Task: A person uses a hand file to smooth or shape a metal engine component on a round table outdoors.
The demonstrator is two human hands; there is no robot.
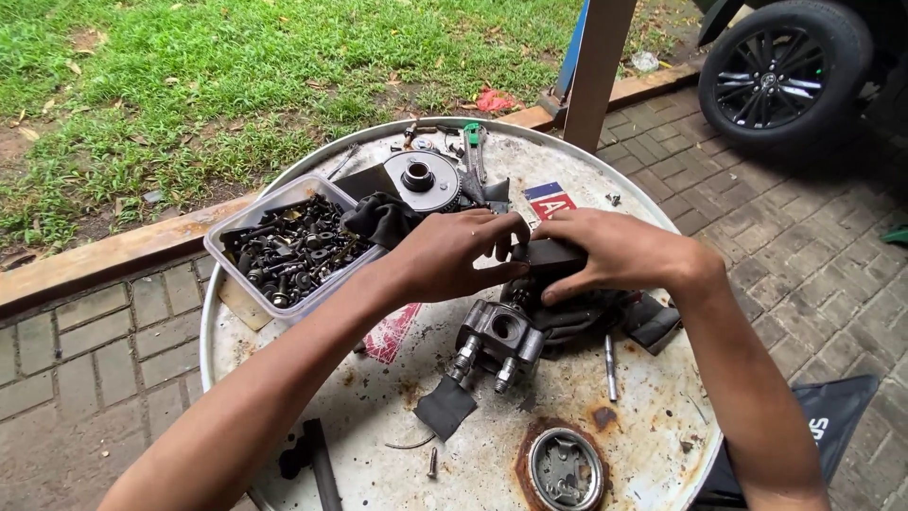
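My left hand (459,254) and my right hand (615,251) meet over the middle of a round white metal drum top (662,416). Both grip a small dark block-shaped part (553,255) held between the fingers. Just below it sits a grey metal engine casting (499,338) with a round bore and two threaded studs. A dark rag (577,317) lies under my right hand.
A clear plastic tub (284,248) of black bolts stands at the left. A round gear wheel (422,178) and pliers (473,151) lie at the back. A rusty round cap (565,468), a metal pin (610,367) and rubber scraps lie near the front. A wooden post (598,66), grass and a car wheel (780,71) are beyond.
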